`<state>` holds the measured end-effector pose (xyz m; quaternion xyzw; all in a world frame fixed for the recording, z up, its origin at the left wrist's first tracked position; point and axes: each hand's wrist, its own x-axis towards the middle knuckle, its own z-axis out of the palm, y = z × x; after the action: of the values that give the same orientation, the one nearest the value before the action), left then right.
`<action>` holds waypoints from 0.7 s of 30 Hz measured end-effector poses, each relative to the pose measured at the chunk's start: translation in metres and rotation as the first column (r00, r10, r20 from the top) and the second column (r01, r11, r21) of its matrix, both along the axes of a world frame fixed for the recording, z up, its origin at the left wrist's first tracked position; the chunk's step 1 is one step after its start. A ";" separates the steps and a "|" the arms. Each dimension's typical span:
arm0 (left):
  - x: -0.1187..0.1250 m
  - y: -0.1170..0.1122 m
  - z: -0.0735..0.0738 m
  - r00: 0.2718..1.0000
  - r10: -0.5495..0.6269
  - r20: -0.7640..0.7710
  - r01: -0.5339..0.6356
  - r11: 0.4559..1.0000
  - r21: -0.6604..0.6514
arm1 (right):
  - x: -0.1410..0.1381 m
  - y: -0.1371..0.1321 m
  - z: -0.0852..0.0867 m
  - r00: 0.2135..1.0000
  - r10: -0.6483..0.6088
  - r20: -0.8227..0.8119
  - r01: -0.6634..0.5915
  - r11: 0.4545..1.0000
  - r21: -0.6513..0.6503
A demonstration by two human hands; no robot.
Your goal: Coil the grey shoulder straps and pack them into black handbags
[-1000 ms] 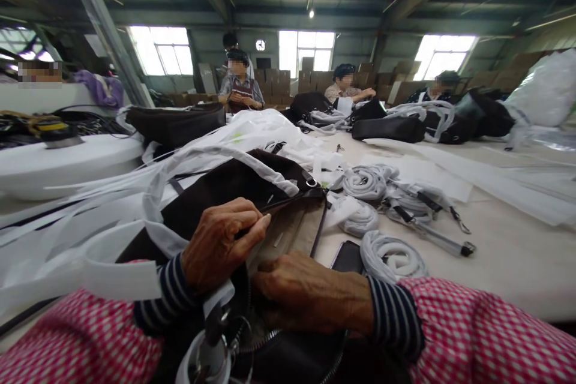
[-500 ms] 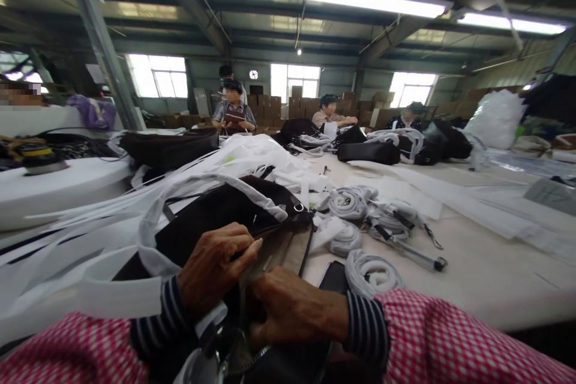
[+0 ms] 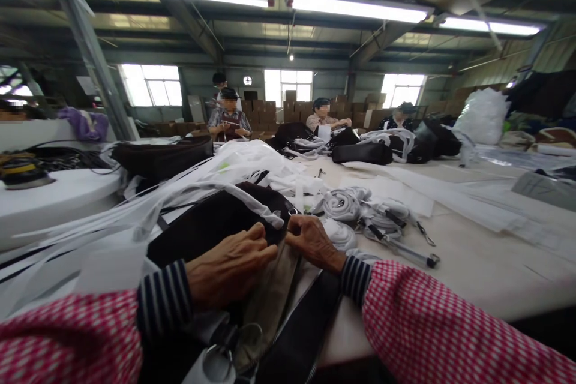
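Note:
A black handbag (image 3: pixel 198 223) lies before me with its zipped opening spread and the taupe lining (image 3: pixel 265 300) showing. White wrapping covers its handle (image 3: pixel 252 199). My left hand (image 3: pixel 231 267) is closed over the near edge of the opening, its fingertips partly hidden. At the bag's far right corner, close to a metal ring, my right hand (image 3: pixel 310 241) pinches the edge between thumb and fingers. A black zippered panel (image 3: pixel 297 333) hangs toward me, beside metal rings and a wrapped strap end (image 3: pixel 209 367) at the bottom.
Coiled wrapped straps (image 3: pixel 344 203) with metal clasps lie right of the bag. White foam strips (image 3: pixel 112 252) spread over the left side. More black bags (image 3: pixel 362 153) stand farther back on the table (image 3: pixel 486 264). Several co-workers (image 3: pixel 229 117) are across from me.
My right hand has moved up and away from me, from inside the opening to the bag's far corner. My left hand has shifted slightly right and lower, and more lining shows.

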<state>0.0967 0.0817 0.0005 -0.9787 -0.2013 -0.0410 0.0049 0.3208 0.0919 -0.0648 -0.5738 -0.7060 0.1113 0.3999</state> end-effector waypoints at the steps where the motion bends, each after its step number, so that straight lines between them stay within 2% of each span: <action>1: 0.009 0.007 0.005 0.999 0.015 -0.040 -0.014 1.000 0.016 | 0.001 0.001 -0.002 1.000 0.015 -0.016 -0.015 1.000 -0.001; 4: 0.039 0.033 0.008 0.993 0.121 -0.005 -0.121 0.992 0.023 | 0.002 -0.002 -0.007 0.997 0.037 -0.063 -0.037 0.999 0.003; 7: 0.057 0.051 -0.009 0.982 0.157 0.105 -0.156 0.988 -0.015 | 0.005 -0.005 -0.012 0.995 0.046 -0.092 -0.045 0.999 0.007; 11: 0.056 0.059 -0.038 0.945 0.221 0.241 -0.204 0.974 -0.093 | 0.004 -0.004 -0.015 0.992 0.077 -0.105 -0.078 0.997 -0.004; 13: 0.053 0.060 -0.048 0.920 0.252 0.300 -0.222 0.966 -0.129 | 0.003 -0.003 -0.014 0.991 0.087 -0.106 -0.088 0.996 -0.013; 17: 0.052 0.060 -0.055 0.888 0.260 0.379 -0.212 0.963 -0.165 | 0.009 -0.009 -0.006 0.985 0.127 -0.114 -0.132 0.991 -0.035; 21: 0.054 0.057 -0.058 0.882 0.205 0.425 -0.173 0.978 -0.112 | 0.023 -0.024 0.011 0.986 0.157 -0.054 -0.161 0.983 -0.090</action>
<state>0.1503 0.1383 -0.0572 -0.9200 -0.2931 -0.2504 -0.0706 0.3442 0.0676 -0.0540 -0.5310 -0.7341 0.1893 0.3784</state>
